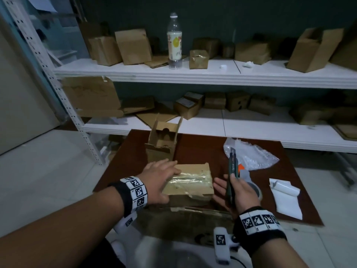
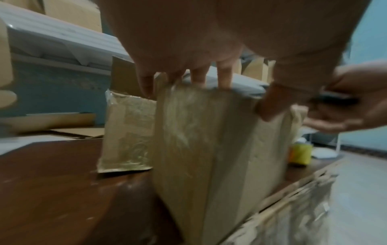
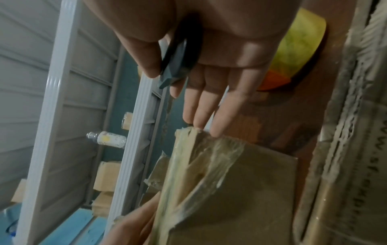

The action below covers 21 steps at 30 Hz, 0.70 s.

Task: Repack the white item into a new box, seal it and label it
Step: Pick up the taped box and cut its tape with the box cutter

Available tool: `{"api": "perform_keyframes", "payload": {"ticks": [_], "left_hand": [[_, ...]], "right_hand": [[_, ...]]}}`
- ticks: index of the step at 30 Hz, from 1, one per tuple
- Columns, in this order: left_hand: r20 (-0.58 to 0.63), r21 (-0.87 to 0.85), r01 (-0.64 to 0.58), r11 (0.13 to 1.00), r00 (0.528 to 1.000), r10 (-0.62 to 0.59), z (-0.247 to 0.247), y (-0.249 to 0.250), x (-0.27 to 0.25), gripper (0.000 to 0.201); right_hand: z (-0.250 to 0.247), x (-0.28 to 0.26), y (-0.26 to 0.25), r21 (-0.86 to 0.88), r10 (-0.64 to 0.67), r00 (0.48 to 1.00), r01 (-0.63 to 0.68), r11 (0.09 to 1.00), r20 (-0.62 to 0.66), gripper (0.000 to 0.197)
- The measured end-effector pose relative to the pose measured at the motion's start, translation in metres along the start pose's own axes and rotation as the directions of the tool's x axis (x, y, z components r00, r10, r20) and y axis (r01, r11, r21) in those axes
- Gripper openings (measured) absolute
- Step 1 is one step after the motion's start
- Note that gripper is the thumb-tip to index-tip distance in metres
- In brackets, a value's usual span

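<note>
Two hands on it: my left hand (image 1: pixel 161 177) lies flat on the taped box (image 1: pixel 190 181), mid-bench (image 1: pixel 208 149). Right hand (image 1: pixel 236 192) pinches a dark cutter (image 1: pixel 231 171), other fingers straight. Stiff, probably light, slick tape, so I'd grab the cardboard edges.

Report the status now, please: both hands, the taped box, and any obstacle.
Left hand flat on taped box. Right hand pinches dark cutter, fingers straight beside box. Box sealed, on table. Nothing blocking.
</note>
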<state>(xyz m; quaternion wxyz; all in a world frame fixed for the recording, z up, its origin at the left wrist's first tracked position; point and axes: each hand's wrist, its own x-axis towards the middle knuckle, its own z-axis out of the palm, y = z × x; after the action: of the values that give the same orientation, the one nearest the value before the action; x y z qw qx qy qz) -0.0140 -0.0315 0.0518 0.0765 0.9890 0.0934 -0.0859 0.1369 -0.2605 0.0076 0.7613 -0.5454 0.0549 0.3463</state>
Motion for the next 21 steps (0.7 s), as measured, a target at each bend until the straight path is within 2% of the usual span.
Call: {"api": "perform_keyframes", "payload": {"ticks": [3,6,8,9,10,11,13,14,15,16,17,18,19,21], "left_hand": [[0.061,0.083,0.01,0.996,0.998,-0.015,0.009,-0.009,0.008,0.089],[0.018,0.065,0.026,0.998,0.999,-0.028,0.018,-0.019,0.007,0.093],[-0.047,-0.033,0.045,0.998,0.998,-0.046,0.024,-0.023,0.002,0.097],[-0.085,-0.166,0.076,0.983,0.992,-0.091,0.027,-0.022,0.0,0.103],[-0.118,-0.346,0.121,0.93,0.978,-0.172,0.029,-0.022,-0.002,0.11],[-0.135,-0.531,0.167,0.831,0.951,-0.277,0.031,-0.022,-0.001,0.113],[-0.09,-0.813,0.214,0.542,0.873,-0.479,0.034,-0.026,0.002,0.106],[-0.032,-0.903,0.208,0.377,0.841,-0.539,0.038,-0.032,0.005,0.1],[0.038,-0.951,0.201,0.233,0.828,-0.56,0.04,-0.037,0.008,0.096],[0.098,-0.972,0.197,0.126,0.832,-0.547,0.043,-0.042,0.011,0.095],[0.133,-0.978,0.196,0.071,0.847,-0.514,0.047,-0.046,0.013,0.097],[0.141,-0.976,0.203,0.077,0.864,-0.484,0.05,-0.049,0.014,0.098],[0.121,-0.972,0.201,0.125,0.875,-0.469,0.052,-0.049,0.013,0.09],[0.045,-0.965,0.163,0.207,0.876,-0.48,0.056,-0.049,0.01,0.055]], "right_hand": [[0.001,0.001,0.003,-0.029,0.005,1.0,-0.005,1.0,0.003,0.029],[0.004,0.0,0.005,-0.07,-0.038,0.999,0.039,0.997,0.016,0.025],[0.008,-0.001,0.004,-0.115,-0.086,0.996,0.086,0.99,0.009,0.02],[0.01,-0.001,0.003,-0.14,-0.116,0.993,0.115,0.983,0.007,0.018],[0.013,-0.003,0.002,-0.161,-0.146,0.989,0.145,0.976,0.006,0.016],[0.015,-0.004,0.001,-0.198,-0.181,0.983,0.178,0.964,0.003,0.015],[0.02,-0.01,-0.001,-0.319,-0.268,0.963,0.259,0.912,0.015,0.015],[0.023,-0.013,-0.001,-0.385,-0.312,0.949,0.301,0.872,0.035,0.016],[0.027,-0.017,-0.002,-0.452,-0.349,0.935,0.337,0.826,0.059,0.019],[0.03,-0.019,-0.003,-0.521,-0.375,0.923,0.362,0.773,0.085,0.023],[0.035,-0.022,-0.005,-0.59,-0.399,0.91,0.385,0.71,0.114,0.028],[0.04,-0.023,-0.006,-0.654,-0.417,0.897,0.403,0.64,0.144,0.03],[0.047,-0.026,-0.009,-0.714,-0.432,0.884,0.417,0.563,0.176,0.028],[0.059,-0.027,-0.014,-0.822,-0.425,0.861,0.443,0.358,0.279,0.017]]}}
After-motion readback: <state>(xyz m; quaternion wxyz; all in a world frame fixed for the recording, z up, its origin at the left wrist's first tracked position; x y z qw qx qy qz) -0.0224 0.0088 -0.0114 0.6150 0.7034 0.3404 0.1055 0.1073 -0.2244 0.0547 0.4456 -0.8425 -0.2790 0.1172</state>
